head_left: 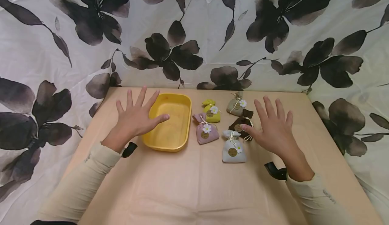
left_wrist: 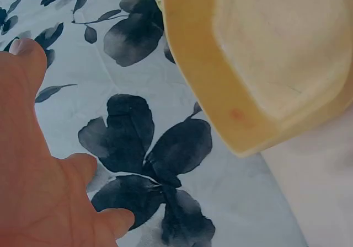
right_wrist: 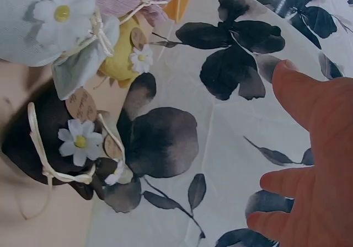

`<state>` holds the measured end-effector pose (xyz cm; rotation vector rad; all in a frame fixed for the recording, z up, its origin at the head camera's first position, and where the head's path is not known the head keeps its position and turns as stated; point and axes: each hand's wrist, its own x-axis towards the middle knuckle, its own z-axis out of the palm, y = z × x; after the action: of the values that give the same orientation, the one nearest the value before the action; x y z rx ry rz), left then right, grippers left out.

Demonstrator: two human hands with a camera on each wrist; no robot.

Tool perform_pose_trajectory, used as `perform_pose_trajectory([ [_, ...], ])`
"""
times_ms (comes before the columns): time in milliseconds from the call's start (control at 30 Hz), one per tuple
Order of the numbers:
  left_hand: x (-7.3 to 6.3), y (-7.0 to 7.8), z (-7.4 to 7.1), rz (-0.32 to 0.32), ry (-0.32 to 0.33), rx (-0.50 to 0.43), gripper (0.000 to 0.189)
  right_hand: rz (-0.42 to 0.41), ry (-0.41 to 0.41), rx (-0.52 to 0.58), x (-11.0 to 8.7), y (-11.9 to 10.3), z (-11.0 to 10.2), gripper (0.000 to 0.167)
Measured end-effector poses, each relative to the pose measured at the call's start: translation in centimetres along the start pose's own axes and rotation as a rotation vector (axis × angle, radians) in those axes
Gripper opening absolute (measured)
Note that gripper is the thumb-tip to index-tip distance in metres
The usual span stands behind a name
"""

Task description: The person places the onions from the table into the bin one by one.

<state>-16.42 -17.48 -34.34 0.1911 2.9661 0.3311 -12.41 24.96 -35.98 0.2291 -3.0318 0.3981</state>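
My left hand [head_left: 135,118] is spread wide, fingers straight, and overlaps the left side of a yellow tray [head_left: 186,130] in the head view; it holds nothing. Fingers apart, my right hand [head_left: 275,132] hovers to the right of several small drawstring pouches, its thumb overlapping the dark brown pouch [head_left: 238,123]. Nearby lie a light grey pouch [head_left: 228,147], a pink pouch [head_left: 203,135], a yellow pouch [head_left: 215,117] and an olive-beige pouch [head_left: 234,106]. White daisies and round tags decorate them, as on the brown pouch [right_wrist: 41,131] in the right wrist view.
A peach cloth covers the table [head_left: 182,188]. Behind it and at both sides hangs a white curtain [head_left: 212,29] with dark flowers. The tray stands left of the pouches, near the table's back edge. Black wrist mounts [head_left: 276,171] sit under the sleeves [head_left: 88,174].
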Motion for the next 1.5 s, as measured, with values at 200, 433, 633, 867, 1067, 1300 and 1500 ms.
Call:
perform_pose_trajectory([
  [200, 0.1, -0.5, 1.1, -0.007, 0.000, 0.008, 0.099, 0.003, -0.008, 0.008, -0.1, 0.1, 0.9, 0.100],
  [433, 0.4, -0.9, 2.1, -0.008, -0.017, 0.019, 0.099, 0.015, -0.016, 0.011, -0.3, 0.5, 2.0, 0.099],
  [633, 0.5, -1.2, 2.7, -0.009, -0.018, 0.021, 0.101, 0.027, -0.032, 0.016, -0.4, 0.6, 2.6, 0.098],
  [867, 0.9, -1.8, 3.5, -0.014, -0.015, 0.029, 0.101, 0.024, -0.042, 0.032, -0.2, 0.7, 3.2, 0.096],
  [1067, 1.3, -2.3, 4.4, -0.014, 0.001, 0.006, 0.103, 0.029, -0.038, 0.036, 0.0, 1.0, 3.6, 0.094],
  [1300, 1.2, -3.2, 5.0, -0.033, -0.023, -0.013, 0.104, 0.043, -0.073, 0.036, 0.4, 1.1, 4.3, 0.095],
  [1500, 1.2, -3.6, 5.2, -0.031, -0.023, -0.027, 0.110, 0.049, -0.071, 0.042, 0.7, 1.3, 4.5, 0.095],
])
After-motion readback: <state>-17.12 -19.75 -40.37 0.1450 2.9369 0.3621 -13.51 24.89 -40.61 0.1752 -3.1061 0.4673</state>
